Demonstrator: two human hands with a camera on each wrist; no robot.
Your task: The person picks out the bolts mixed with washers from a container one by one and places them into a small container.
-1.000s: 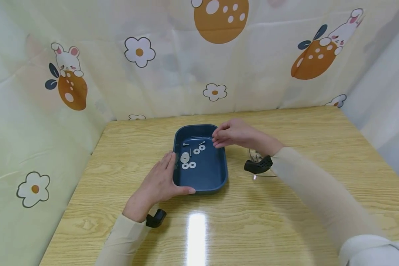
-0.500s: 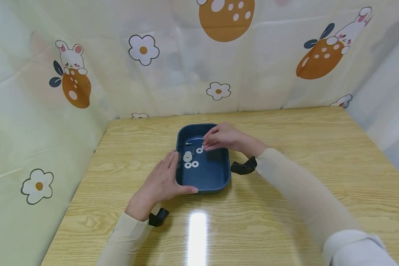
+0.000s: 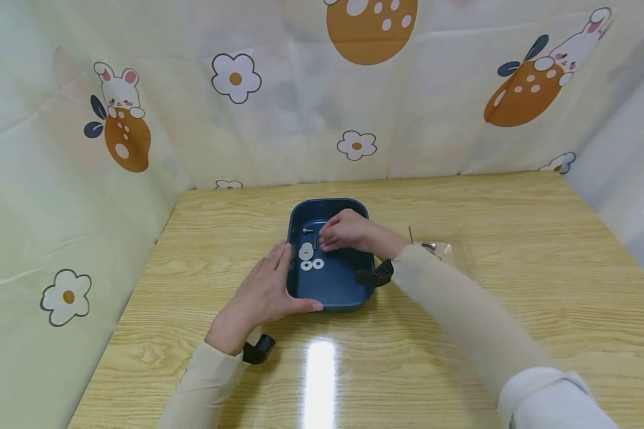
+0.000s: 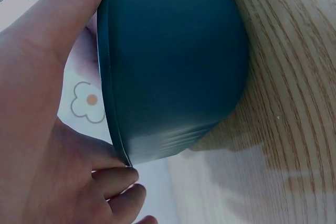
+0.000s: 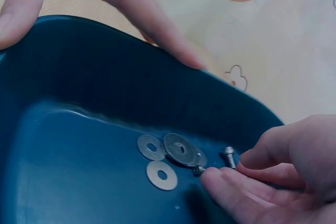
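Observation:
A dark blue tray (image 3: 330, 289) lies on the wooden table. Along its left rim rests my left hand (image 3: 265, 289), fingers straight and thumb lying along the front edge. My right hand (image 3: 346, 232) reaches down into the tray, fingers bent near its floor. In the right wrist view its fingertips are beside a small screw (image 5: 199, 170), with a longer screw (image 5: 229, 156) just behind. Whether the fingers pinch anything cannot be made out. Flat metal washers (image 5: 161, 175) and a larger washer (image 5: 181, 149) lie by the left wall. The right hand hides part of the tray floor.
Right of the tray, partly behind the right forearm, a clear plastic holder (image 3: 448, 250) has metal screws (image 3: 429, 245) on it or in it. A patterned curtain (image 3: 290, 131) stands behind the table. Black wrist cameras (image 3: 259, 350) jut out below the hands.
From the tray's right rim, my right hand has moved left and down into it, now covering two small washers and a screw seen before. My left hand stays on the rim.

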